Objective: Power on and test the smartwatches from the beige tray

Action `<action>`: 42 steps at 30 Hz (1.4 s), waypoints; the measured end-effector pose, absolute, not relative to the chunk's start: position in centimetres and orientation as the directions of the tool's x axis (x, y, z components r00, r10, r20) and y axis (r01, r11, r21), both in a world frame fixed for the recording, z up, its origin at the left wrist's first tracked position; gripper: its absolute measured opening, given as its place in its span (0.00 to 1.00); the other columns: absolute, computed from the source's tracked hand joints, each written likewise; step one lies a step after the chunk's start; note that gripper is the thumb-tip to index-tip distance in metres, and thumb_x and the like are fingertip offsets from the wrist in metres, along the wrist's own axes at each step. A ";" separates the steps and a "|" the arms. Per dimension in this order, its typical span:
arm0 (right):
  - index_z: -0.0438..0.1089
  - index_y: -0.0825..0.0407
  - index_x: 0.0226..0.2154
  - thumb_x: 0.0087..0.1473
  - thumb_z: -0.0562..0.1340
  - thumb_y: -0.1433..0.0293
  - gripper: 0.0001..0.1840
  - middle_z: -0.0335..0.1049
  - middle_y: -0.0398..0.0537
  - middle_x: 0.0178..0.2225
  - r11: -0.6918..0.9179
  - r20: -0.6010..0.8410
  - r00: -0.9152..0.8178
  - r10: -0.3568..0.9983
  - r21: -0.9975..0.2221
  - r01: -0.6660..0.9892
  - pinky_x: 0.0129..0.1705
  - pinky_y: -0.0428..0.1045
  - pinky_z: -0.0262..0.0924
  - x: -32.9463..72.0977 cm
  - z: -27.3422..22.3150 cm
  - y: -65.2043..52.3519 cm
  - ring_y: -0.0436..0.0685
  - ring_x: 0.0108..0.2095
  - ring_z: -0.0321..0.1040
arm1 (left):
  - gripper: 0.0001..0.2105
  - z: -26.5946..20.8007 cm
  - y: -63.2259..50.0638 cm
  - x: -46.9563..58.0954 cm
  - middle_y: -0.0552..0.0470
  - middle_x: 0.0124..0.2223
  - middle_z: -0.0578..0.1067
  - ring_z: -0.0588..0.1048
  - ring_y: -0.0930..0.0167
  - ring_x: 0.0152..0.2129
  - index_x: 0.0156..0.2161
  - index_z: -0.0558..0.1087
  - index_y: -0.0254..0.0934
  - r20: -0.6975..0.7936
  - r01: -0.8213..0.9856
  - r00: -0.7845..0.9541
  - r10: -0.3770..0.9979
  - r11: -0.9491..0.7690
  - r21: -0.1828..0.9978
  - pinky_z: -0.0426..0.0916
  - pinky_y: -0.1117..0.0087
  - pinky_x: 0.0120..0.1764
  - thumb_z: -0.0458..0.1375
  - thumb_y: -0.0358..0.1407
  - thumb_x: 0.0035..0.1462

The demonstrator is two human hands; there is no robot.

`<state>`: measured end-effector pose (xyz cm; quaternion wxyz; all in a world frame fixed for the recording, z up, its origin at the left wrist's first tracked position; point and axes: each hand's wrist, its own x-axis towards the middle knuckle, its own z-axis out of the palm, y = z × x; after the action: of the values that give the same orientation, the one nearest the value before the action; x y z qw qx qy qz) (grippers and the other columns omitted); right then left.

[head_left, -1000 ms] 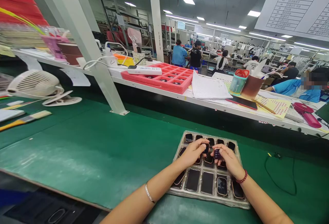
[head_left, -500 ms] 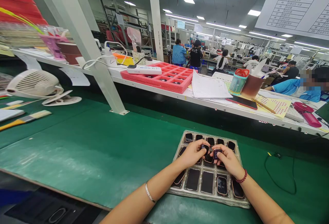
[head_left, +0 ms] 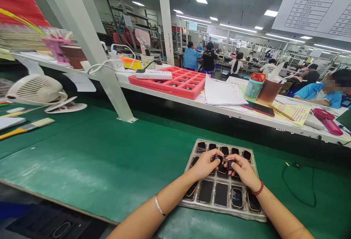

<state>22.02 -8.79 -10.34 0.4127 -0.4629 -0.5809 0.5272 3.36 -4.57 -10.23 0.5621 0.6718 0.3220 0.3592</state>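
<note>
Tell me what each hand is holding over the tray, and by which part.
Left hand pinches a small dark watch body by its edges with the fingertips. Right hand grips another watch body the same way, above the grey tray.

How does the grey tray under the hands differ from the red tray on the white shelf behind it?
The grey tray lies on the green mat, close to the person; the red tray sits higher, on the white shelf. The grey tray has both the left hand and right hand over it; the red tray bears a white power strip. Most grey tray pockets hold dark watch-like pieces; many red tray pockets look bare. Both are rectangular, with a grid of pockets.
</note>
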 end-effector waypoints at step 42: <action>0.62 0.48 0.48 0.52 0.57 0.69 0.19 0.69 0.50 0.42 0.097 0.060 -0.272 0.961 -0.987 0.126 0.24 0.45 0.61 22.0 -10.3 -9.0 0.54 0.32 0.69 | 0.18 -10.1 -4.4 3.2 0.50 0.37 0.73 0.71 0.69 0.35 0.41 0.68 0.34 0.189 -0.010 0.478 0.858 -0.210 0.978 0.64 0.71 0.38 0.53 0.21 0.42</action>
<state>22.00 -8.98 -10.28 0.4117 -0.4412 -0.6157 0.5068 3.23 -4.41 -10.08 0.5424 0.6670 0.3179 0.3998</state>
